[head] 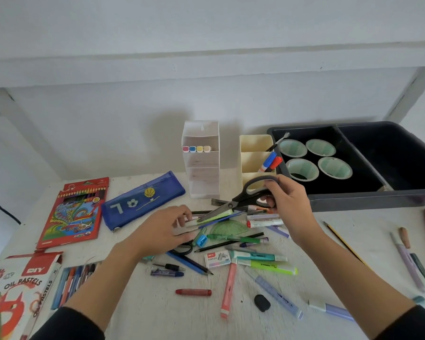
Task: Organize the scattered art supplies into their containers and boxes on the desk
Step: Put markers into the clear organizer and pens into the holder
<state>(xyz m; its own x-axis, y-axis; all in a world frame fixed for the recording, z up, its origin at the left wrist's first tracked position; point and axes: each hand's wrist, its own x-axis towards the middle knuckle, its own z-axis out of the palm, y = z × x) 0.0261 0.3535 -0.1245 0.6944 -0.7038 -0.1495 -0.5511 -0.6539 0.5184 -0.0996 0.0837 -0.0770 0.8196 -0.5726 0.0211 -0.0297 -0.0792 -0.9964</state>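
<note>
My right hand (288, 204) grips the handles of black-and-grey scissors (236, 204), lifted above a pile of pens, pencils and markers (241, 239) on the desk. Their blades point left and down toward my left hand (165, 229), which pinches a pale, thin item at the pile's left edge; I cannot tell what it is. Behind the pile stand a white tiered holder (201, 168) with several pastel highlighters and a cream holder (254, 158) with a blue and a red marker. A blue mesh pencil case (142, 202) lies to the left.
A dark bin (368, 200) with several tape rolls sits at the back right. A coloured pencil box (74, 212) and an open oil pastels box (22, 288) lie at the left. Loose markers, a red crayon (193, 292) and a black eraser (262, 303) are scattered near me.
</note>
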